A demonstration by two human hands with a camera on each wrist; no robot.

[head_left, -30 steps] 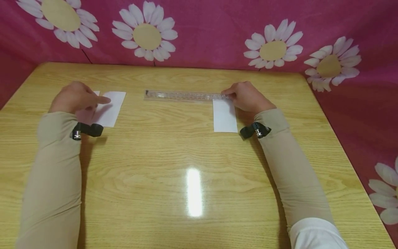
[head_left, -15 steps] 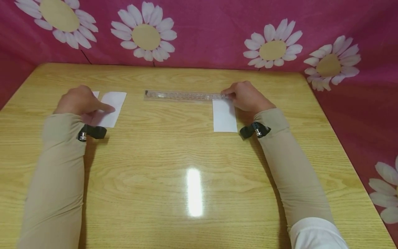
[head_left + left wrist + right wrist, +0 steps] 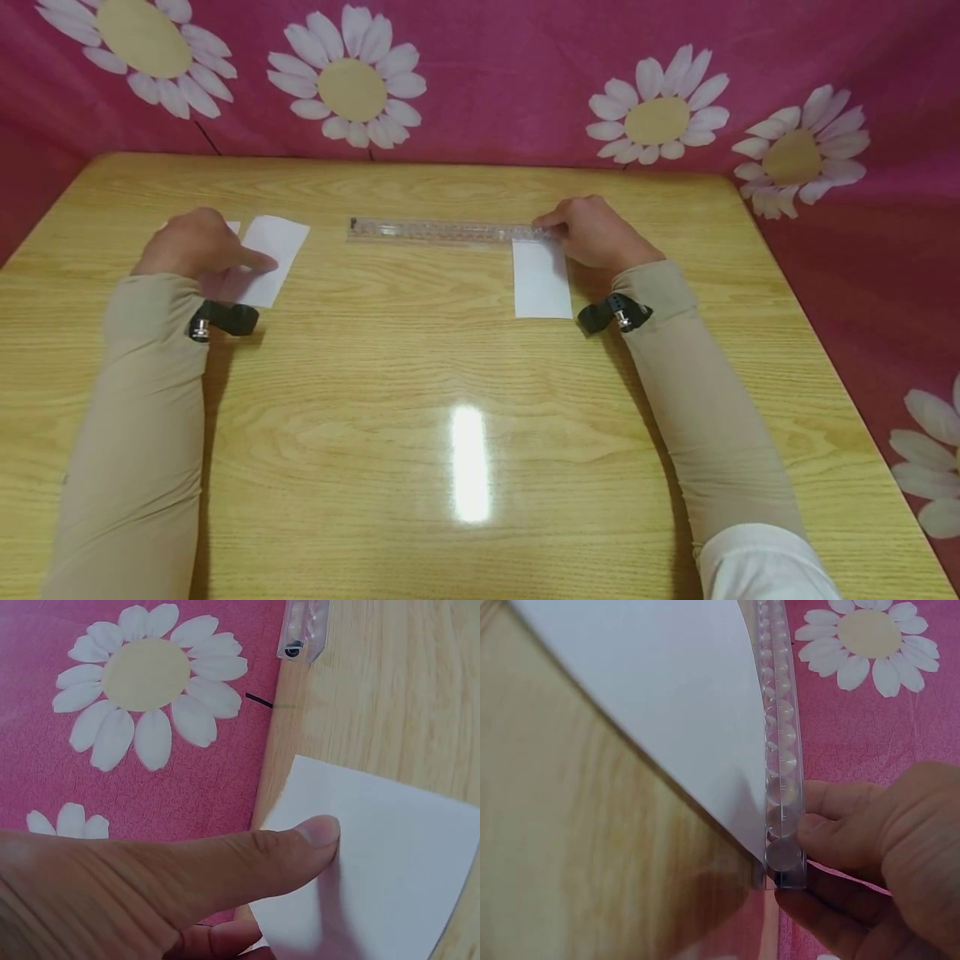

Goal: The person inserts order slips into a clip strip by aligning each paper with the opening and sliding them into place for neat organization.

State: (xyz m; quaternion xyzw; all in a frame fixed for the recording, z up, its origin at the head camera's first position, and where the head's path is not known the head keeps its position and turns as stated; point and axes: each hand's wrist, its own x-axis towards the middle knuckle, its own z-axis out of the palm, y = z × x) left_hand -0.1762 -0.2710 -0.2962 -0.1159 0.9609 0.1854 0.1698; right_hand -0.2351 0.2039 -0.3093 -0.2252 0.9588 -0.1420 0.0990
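Observation:
My left hand (image 3: 191, 242) is over two white paper pieces at the table's left. Its thumb lies on top of the right-hand piece (image 3: 287, 237), with other fingers at that paper's edge in the left wrist view, pinching it. Mostly hidden under the hand is the other paper piece (image 3: 234, 226). My right hand (image 3: 596, 233) grips the right end of a long clear plastic case (image 3: 435, 232), thumb on one side and fingers on the other. Round clear beads (image 3: 784, 761) line its inside. Another white paper (image 3: 542, 283) extends toward me from that end.
The wood-grain table (image 3: 360, 375) carries a bright light reflection at its middle. Behind it hangs a pink cloth (image 3: 495, 92) with big white daisies, which continues down the right side. Black camera straps (image 3: 228, 318) sit on both sleeved wrists.
My left hand has come down and slightly right onto the paper, and that paper's far edge has shifted and tilted a little. The right hand and clear case stay in place.

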